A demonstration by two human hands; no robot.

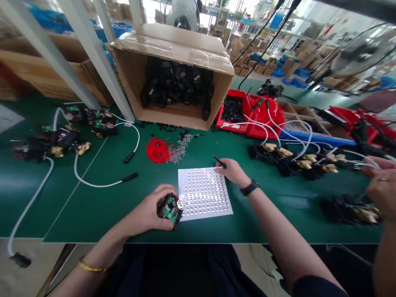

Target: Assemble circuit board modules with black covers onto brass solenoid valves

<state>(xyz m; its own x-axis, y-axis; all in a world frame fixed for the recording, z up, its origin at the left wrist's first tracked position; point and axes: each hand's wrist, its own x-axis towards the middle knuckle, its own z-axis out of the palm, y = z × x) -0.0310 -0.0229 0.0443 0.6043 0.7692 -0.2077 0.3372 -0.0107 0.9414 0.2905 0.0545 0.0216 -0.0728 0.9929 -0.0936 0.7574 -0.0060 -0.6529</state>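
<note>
My left hand (157,208) is wrapped around a small black housing with a green circuit board (171,207) facing up. A brass fitting shows at the housing's right side, over the lower left edge of a white sheet (204,194). Rows of small, shiny round dots cover this sheet, which lies flat on the green table. At the sheet's top right corner, my right hand (232,171) has its fingers closed on a slim black stick-like piece (219,161) pointing up and left. Its exact kind is unclear, and part of it is hidden by the fingers.
Behind the sheet lie red wire rings (157,150) and loose metal pins (181,148). A cardboard box (173,45) holds black parts. Red bins (235,128) stand right of it. Cabled brass-fitted units (286,156) lie rightward, near another person's hands (383,185). More units (62,140) sit left.
</note>
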